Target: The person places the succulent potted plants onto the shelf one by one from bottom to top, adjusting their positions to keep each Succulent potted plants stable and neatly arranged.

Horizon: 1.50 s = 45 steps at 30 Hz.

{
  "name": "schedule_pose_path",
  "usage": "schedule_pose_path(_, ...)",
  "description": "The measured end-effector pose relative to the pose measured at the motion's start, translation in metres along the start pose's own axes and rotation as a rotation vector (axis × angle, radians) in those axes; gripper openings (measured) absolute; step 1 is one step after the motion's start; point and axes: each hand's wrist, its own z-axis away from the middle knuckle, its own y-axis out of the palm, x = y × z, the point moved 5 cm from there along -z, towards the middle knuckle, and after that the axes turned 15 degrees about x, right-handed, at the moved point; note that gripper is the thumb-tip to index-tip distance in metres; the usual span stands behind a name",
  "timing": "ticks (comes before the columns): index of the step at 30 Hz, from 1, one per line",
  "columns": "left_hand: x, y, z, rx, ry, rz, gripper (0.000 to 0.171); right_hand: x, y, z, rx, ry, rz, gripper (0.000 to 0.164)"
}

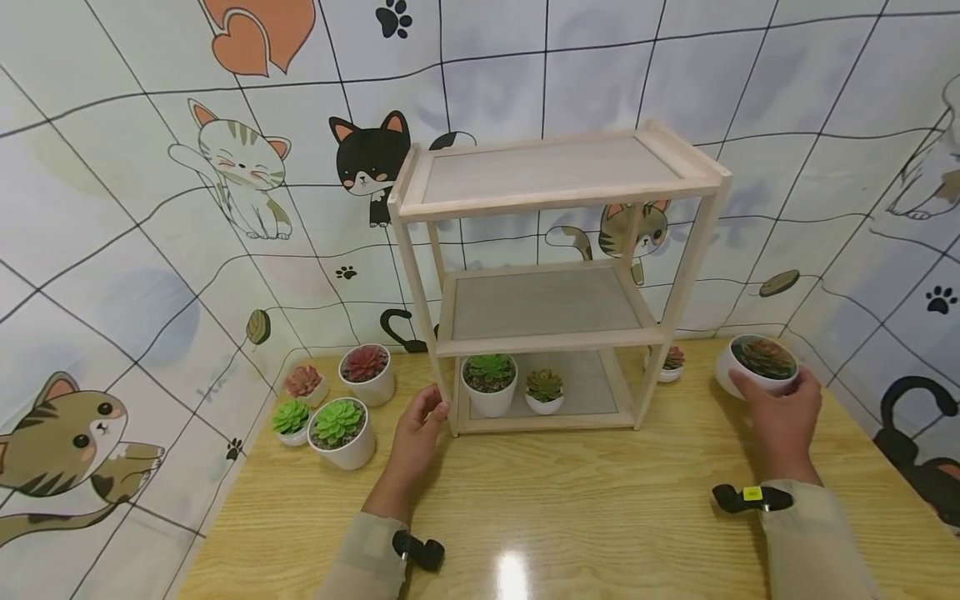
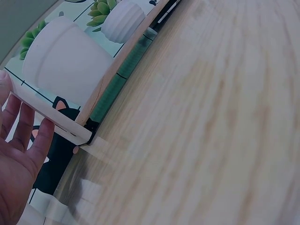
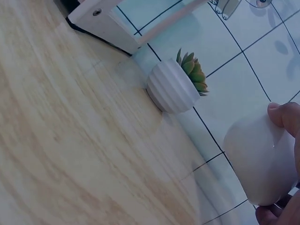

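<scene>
My right hand (image 1: 786, 417) grips a white pot with a dark reddish-green succulent (image 1: 763, 357), thumb on one side and fingers round the other. In the right wrist view the smooth white pot (image 3: 260, 154) appears above the tabletop, its plant hidden. At the left front post of a three-tier wooden shelf (image 1: 551, 342), my left hand (image 1: 416, 433) holds the post between thumb and fingers (image 2: 40, 145). On the bottom tier stand a bright green potted succulent (image 1: 490, 385) and a smaller olive-green one (image 1: 544, 392).
Left of the shelf several potted succulents cluster: a large green one (image 1: 342, 433), a small green one (image 1: 291, 422), a dark red one (image 1: 367, 375) and a pink one (image 1: 306, 383). Behind the right post sits a small reddish succulent (image 1: 670, 364). Cat-patterned walls enclose the wooden table (image 1: 555, 508).
</scene>
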Motion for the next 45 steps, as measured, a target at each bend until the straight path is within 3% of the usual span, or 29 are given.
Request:
schedule_pose_path(11, 0.0, 0.0, 0.0, -0.001, 0.006, 0.01, 0.037, 0.012, 0.001, 0.016, 0.062, -0.079, 0.122, 0.086)
schedule_pose_path(16, 0.001, 0.0, -0.001, 0.002, 0.01, 0.01, 0.037, 0.024, 0.001, 0.026, 0.125, -0.094, 0.196, 0.09)
schedule_pose_path(28, 0.0, 0.001, 0.0, 0.003, 0.003, -0.007, 0.035, 0.043, 0.012, 0.062, 0.274, -0.235, 0.343, 0.096)
schedule_pose_path(36, 0.002, 0.001, -0.001, -0.014, 0.004, -0.015, 0.033, 0.054, 0.018, 0.083, 0.378, -0.269, 0.365, 0.099)
schedule_pose_path(45, 0.0, 0.0, -0.001, -0.013, 0.007, -0.011, 0.034, 0.071, 0.023, 0.102, 0.448, -0.387, 0.368, 0.096)
